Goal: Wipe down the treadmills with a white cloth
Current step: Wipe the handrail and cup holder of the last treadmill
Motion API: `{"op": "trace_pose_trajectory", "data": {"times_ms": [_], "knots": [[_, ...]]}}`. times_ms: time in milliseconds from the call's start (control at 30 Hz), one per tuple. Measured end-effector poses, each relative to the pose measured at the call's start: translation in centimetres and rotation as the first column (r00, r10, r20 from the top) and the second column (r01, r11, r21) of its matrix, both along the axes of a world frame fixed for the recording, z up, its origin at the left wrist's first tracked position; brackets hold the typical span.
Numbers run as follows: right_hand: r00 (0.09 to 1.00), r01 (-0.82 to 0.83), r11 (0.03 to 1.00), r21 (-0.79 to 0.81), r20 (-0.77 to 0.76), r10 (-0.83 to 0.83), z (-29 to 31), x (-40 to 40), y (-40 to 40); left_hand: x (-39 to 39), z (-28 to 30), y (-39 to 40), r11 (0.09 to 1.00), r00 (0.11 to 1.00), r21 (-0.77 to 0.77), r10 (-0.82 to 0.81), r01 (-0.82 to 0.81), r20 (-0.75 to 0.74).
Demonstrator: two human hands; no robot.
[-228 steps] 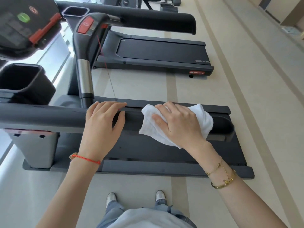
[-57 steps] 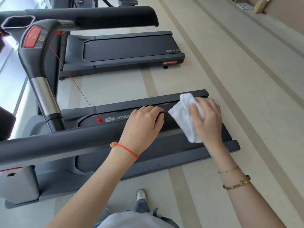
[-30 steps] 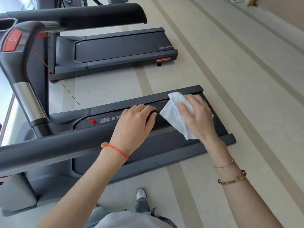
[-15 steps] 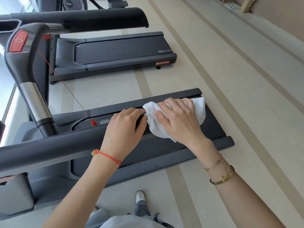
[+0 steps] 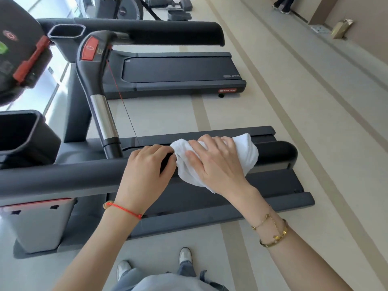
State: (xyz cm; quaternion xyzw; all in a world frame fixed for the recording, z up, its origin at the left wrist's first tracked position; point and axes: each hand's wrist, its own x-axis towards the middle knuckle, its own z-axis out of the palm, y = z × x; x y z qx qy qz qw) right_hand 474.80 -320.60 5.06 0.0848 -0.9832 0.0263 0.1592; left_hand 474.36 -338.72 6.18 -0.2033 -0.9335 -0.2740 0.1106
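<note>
I stand beside the near treadmill (image 5: 279,208), whose black side handrail (image 5: 63,177) runs across in front of me. My right hand (image 5: 216,164) lies palm down on the white cloth (image 5: 247,152), pressing it around the handrail near its right end. My left hand (image 5: 147,173) grips the same rail just left of the cloth, with the fingers curled over the top. A second treadmill (image 5: 178,70) stands parallel behind it.
The near treadmill's console (image 5: 19,49) and cup holder (image 5: 23,135) are at the left. An upright post with a red stop button (image 5: 90,49) rises between the machines. Beige floor lies to the right. More gym machines stand at the back, and a person's legs (image 5: 283,3) show at top right.
My right hand has slid the cloth along the handrail from near its end back toward my left hand. The view has swung left and shows the console again. My left hand stayed on the rail.
</note>
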Motion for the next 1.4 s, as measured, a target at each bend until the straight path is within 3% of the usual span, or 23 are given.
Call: {"op": "trace_pose_trajectory", "data": {"times_ms": [1000, 1400], "knots": [[0.998, -0.053, 0.996, -0.077, -0.025, 0.052, 0.1, -1.4, -26.9, -2.6, 0.9, -27.5, 0.999, 0.999, 0.039, 0.039, -0.038, -0.03], [0.998, -0.05, 0.99, -0.131, 0.033, 0.055, 0.7, -2.1, -31.0, -4.1, 0.8, -32.3, 0.994, 0.994, 0.083, 0.074, -0.068, -0.076]]}}
